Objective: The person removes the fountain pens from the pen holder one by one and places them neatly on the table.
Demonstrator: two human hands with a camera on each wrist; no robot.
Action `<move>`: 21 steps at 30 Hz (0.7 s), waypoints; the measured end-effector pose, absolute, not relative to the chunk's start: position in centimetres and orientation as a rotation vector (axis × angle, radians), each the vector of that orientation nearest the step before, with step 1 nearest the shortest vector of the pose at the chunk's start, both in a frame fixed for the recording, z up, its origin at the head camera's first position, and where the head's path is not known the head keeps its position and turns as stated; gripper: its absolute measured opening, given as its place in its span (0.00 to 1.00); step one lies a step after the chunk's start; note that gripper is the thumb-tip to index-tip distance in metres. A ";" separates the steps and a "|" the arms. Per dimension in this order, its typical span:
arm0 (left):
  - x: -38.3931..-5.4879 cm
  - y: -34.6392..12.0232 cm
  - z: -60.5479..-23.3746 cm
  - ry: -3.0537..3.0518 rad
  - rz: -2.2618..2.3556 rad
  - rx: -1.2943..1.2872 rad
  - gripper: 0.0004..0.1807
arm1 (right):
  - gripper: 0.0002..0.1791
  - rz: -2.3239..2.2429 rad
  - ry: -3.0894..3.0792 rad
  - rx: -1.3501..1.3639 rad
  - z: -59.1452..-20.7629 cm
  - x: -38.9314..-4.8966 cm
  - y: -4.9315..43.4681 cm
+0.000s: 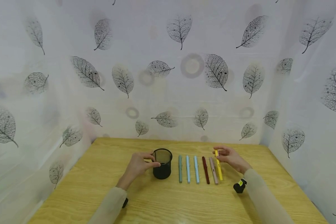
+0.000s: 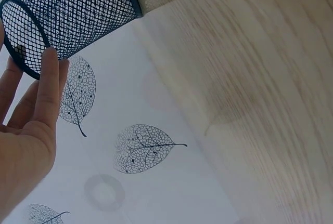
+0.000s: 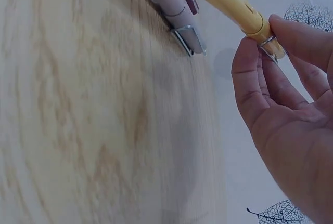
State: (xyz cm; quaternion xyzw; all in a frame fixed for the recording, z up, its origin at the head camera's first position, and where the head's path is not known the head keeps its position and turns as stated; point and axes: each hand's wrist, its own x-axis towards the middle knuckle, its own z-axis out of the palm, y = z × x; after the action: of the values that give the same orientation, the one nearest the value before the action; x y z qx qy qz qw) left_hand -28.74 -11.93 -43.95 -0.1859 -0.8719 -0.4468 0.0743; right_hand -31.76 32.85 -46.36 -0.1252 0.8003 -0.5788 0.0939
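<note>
My left hand (image 1: 138,165) holds the rim of a black mesh pen holder (image 1: 161,172), its thumb at the near side and fingers at the left. The holder stands upright on the table; in the left wrist view its mesh wall (image 2: 86,13) shows beside the fingers. A yellow pen (image 1: 219,170) is pinched near its clip end between thumb and fingers of my right hand (image 1: 231,158). That pen tilts, its upper end raised, as the right wrist view shows at its cap (image 3: 255,21). Just left of it lies a mauve pen (image 1: 213,171).
Left of the mauve pen lie a dark red pen (image 1: 205,170), two light blue pens (image 1: 196,169) and a green pen (image 1: 180,169), roughly side by side. Leaf-patterned white sheeting (image 1: 156,93) surrounds the wooden table (image 1: 162,205) at the back and sides.
</note>
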 end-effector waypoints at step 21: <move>-28.9 -12.0 -44.0 -2.599 -1.342 -0.600 0.10 | 0.37 -1.545 2.420 -0.307 -47.4 -32.1 34.4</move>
State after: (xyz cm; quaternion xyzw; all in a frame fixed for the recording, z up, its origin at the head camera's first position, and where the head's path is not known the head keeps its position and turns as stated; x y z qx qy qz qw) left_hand -28.86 -12.03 -44.03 -0.2002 -0.8677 -0.4482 0.0778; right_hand -32.10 34.36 -47.42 -0.1054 0.8314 -0.5307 0.1268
